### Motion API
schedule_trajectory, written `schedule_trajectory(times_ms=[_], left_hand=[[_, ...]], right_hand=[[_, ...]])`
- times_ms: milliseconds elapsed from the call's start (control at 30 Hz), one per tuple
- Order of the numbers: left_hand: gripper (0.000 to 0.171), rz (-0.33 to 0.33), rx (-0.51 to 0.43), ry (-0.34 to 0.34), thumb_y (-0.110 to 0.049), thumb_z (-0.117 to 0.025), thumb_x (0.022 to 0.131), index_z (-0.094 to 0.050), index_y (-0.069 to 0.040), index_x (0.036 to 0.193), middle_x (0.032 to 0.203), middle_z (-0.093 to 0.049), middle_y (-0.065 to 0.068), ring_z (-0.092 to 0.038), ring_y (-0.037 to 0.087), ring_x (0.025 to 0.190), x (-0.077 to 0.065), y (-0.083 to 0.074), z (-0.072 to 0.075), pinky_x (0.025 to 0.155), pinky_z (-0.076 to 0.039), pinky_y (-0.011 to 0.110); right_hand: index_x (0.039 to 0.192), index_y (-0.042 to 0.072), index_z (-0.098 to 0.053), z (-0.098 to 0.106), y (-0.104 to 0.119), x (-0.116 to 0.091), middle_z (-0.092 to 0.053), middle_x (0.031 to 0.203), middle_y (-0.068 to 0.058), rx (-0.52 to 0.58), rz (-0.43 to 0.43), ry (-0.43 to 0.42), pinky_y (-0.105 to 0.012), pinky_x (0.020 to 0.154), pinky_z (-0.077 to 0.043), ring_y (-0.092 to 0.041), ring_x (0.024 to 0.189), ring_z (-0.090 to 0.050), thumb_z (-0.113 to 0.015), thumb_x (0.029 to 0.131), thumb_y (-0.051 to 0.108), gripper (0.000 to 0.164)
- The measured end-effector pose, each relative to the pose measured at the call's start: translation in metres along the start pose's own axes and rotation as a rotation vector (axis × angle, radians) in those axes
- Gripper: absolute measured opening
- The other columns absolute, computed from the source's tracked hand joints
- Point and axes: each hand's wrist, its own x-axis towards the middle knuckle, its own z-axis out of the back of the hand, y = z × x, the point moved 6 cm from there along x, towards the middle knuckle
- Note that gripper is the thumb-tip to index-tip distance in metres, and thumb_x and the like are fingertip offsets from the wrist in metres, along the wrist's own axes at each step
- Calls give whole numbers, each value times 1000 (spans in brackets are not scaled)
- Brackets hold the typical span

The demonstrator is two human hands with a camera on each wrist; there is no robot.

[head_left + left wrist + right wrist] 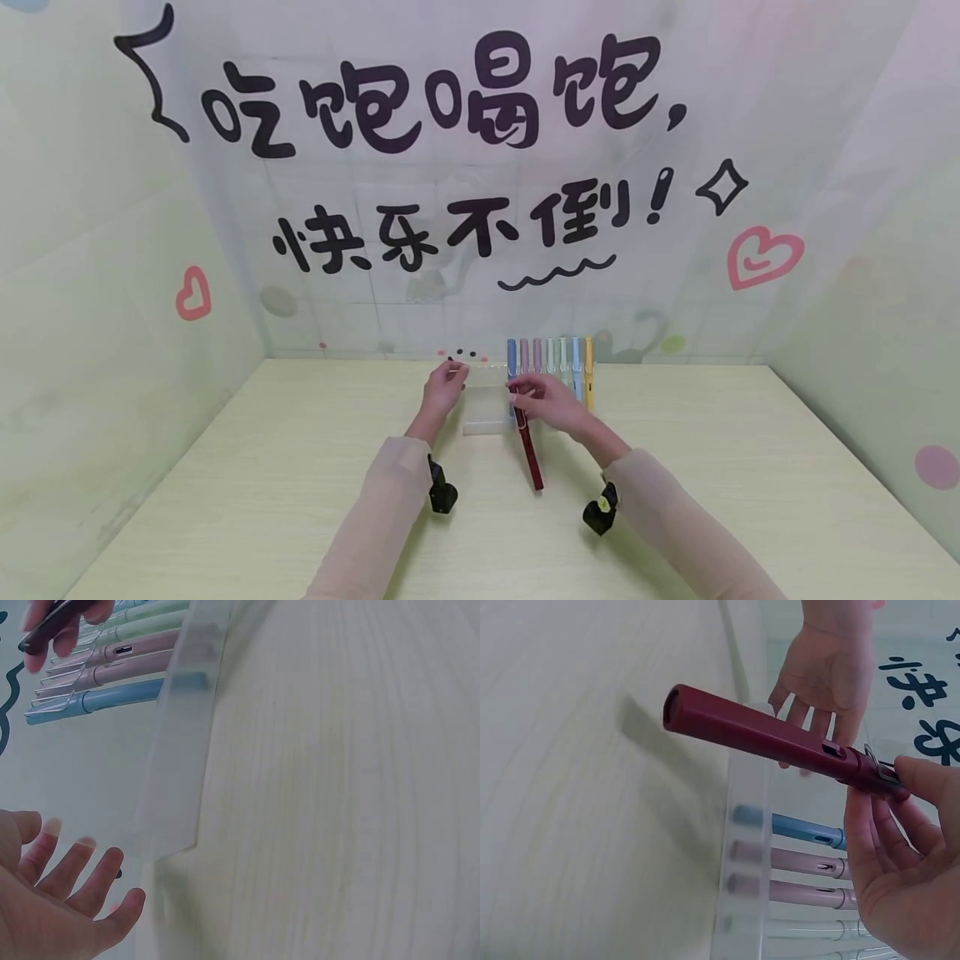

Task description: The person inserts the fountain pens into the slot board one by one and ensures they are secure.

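Note:
A dark red pen (531, 454) with a wire clip is pinched at its clip end by the thumb and fingers of my right hand (553, 402). Its other end slants down toward me, in front of a clear pen stand (485, 428). In the right wrist view the red pen (757, 735) hangs above the stand's frosted ledge (746, 780). My left hand (446, 387) is at the stand's left end, fingers loosely bent and apart in the left wrist view; whether they touch the clear panel I cannot tell. A blue pen (512, 358) stands nearest the stand's vacant left part.
Right of the blue pen stand two mauve pens (531, 357), pale green ones (557, 354), a light blue pen (577, 375) and a yellow pen (589, 375). The pale wooden table (300, 467) meets a printed backdrop (420, 317) close behind the stand.

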Motion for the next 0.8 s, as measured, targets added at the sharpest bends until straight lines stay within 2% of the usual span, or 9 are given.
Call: schedule_trajectory(times_ms=[100,233,367,667,800], left_hand=[[27,-10,-1,-4,-20,-49,90,-54,0,107,110,-56,18,-56,30,92,0,0,0,79,-44,39],[26,-13,-5,-3,-20,-49,90,-55,0,106,108,-57,18,-56,29,91,0,0,0,78,-44,38],[26,-10,-5,-3,-21,-49,90,-55,-1,106,107,-57,17,-56,28,91,0,1,0,78,-44,37],[27,-4,0,2,-22,-49,91,-54,-1,107,109,-57,17,-56,28,92,0,0,0,79,-43,38],[28,-5,1,2,-22,-49,91,-54,-1,107,110,-56,17,-56,29,93,-1,-1,1,80,-43,38]], right_hand=[[110,2,-57,5,6,5,-57,92,-9,0,11,-59,-47,70,-47,-20,77,-55,-59,85,15,28],[113,4,-54,12,10,14,-57,94,-9,10,4,-129,-41,68,-48,-21,81,-55,-60,84,14,31],[114,2,-50,18,16,20,-55,96,-11,49,35,-180,-35,67,-50,-22,83,-55,-60,84,13,33],[111,-6,-49,29,47,17,-56,97,-18,90,82,-285,-33,70,-47,-27,88,-54,-57,85,5,30],[109,-2,-52,35,38,28,-57,94,-13,96,124,-329,-29,67,-48,-23,84,-54,-58,84,8,27]])
